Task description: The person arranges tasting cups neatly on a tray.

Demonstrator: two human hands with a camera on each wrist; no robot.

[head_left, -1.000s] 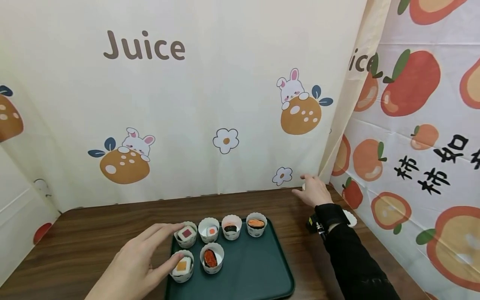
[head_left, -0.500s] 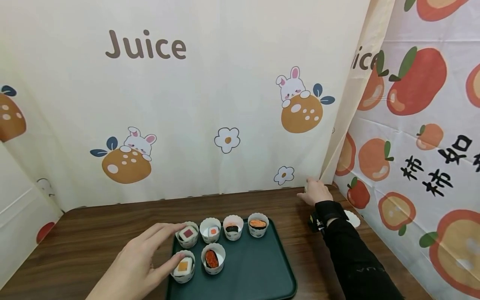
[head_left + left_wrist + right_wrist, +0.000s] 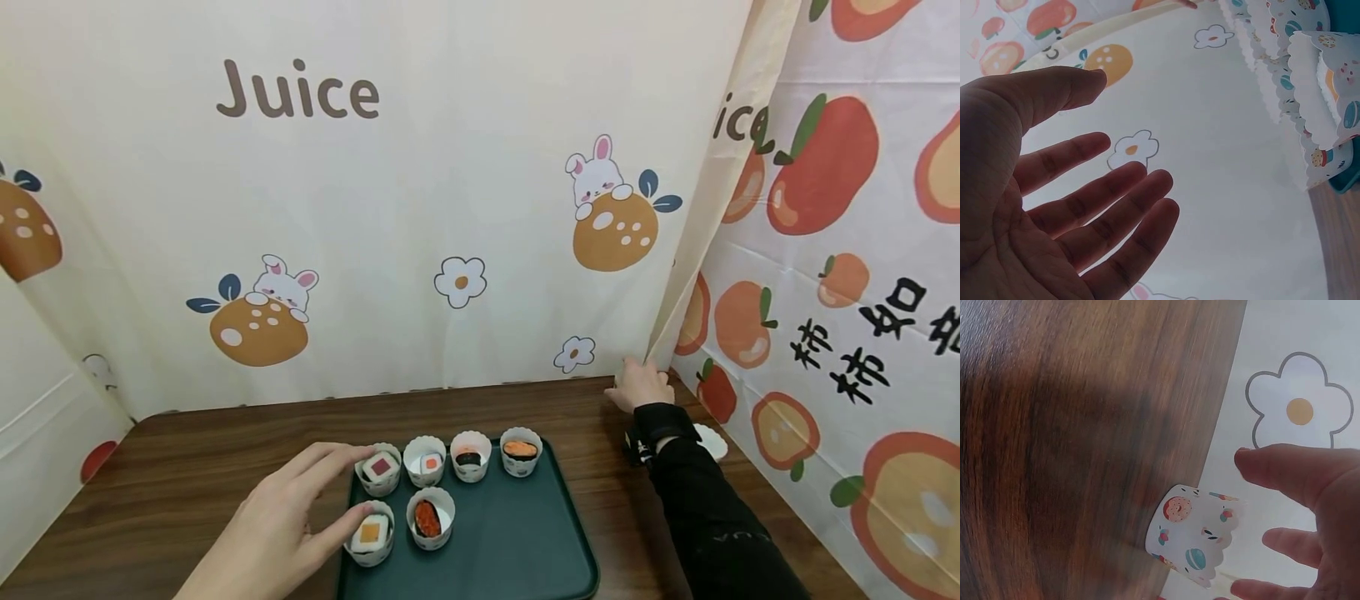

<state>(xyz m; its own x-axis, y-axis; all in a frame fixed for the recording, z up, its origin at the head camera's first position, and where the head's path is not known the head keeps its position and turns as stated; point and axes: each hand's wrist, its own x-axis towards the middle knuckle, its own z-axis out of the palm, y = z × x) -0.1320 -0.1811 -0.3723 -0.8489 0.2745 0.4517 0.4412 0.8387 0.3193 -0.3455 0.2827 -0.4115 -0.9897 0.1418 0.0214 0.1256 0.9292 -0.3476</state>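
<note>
My left hand (image 3: 281, 517) hovers at the left edge of the dark green tray (image 3: 510, 542), fingers spread and holding nothing. Close to its fingertips are a paper cup (image 3: 377, 479) of sushi with a dark red centre and a cup (image 3: 370, 546) with a yellow-topped piece. In the left wrist view the palm of the left hand (image 3: 1085, 206) is bare. My right hand (image 3: 640, 386) reaches into the far right corner. In the right wrist view the fingers of the right hand (image 3: 1297, 531) are spread beside a printed paper cup (image 3: 1191, 534); contact cannot be told.
More paper cups of sushi stand on the tray: one with red roe (image 3: 429, 518), one with an orange topping (image 3: 521, 452). A white scalloped paper cup (image 3: 711, 442) shows behind the right sleeve. Printed cloth (image 3: 450, 192) borders the wooden table (image 3: 225, 442) at the back and right.
My right hand shifts slightly further into the corner, partly from a small turn of the head. My left hand stays in place by the cups.
</note>
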